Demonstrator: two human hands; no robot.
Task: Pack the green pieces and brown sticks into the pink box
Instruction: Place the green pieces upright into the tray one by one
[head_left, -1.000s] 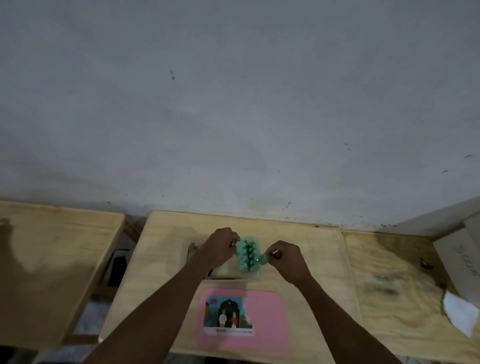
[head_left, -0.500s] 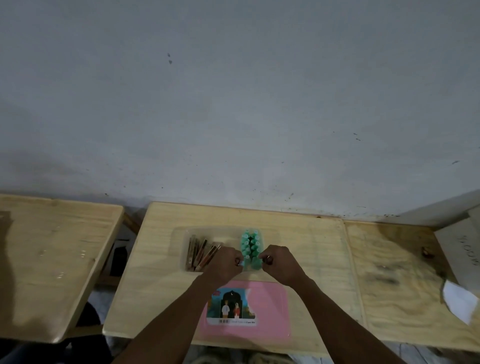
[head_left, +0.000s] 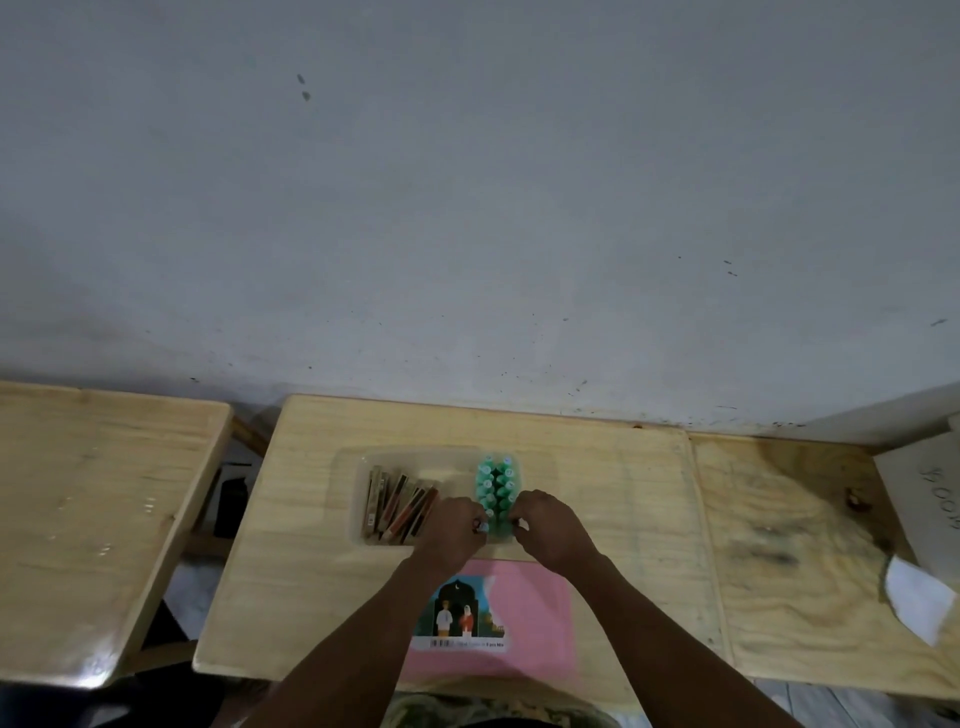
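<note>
A clear tray (head_left: 540, 462) on the middle wooden table holds brown sticks (head_left: 397, 501) leaning at its left and green pieces (head_left: 496, 486) packed in rows at its right. My left hand (head_left: 454, 535) and my right hand (head_left: 550, 530) meet at the near end of the green rows. The left fingers pinch a small pale green piece (head_left: 483, 527). The right fingertips touch the near edge of the rows; what they grip is hidden. A flat pink box (head_left: 530, 618) with a picture label lies just in front, under my forearms.
The middle table (head_left: 311, 545) stands against a grey wall. Another wooden table (head_left: 93, 519) sits to the left across a gap. A third tabletop (head_left: 789, 545) adjoins on the right, with white paper (head_left: 917, 605) and a board at its far edge.
Both hands slid from the far part of the tray toward its near end, uncovering the brown sticks and most green rows. The camera view shifted slightly.
</note>
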